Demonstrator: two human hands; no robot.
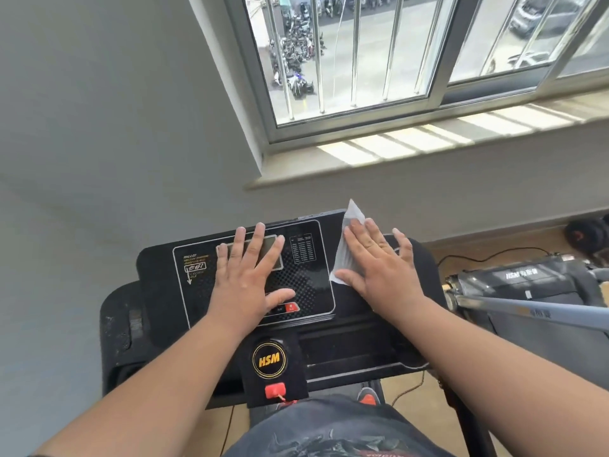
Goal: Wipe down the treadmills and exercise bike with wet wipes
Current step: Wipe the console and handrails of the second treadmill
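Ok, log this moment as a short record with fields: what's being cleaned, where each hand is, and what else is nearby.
surface: black treadmill console with a checkered control panel
left hand: left hand flat, fingers spread over the grey display
right hand: right hand flat, pressing the white wet wipe on the console's right side
wipe state: one corner sticks up past the console's far edge
safety key: red clip below the round HSM badge
nearby: second treadmill to the right, window ahead
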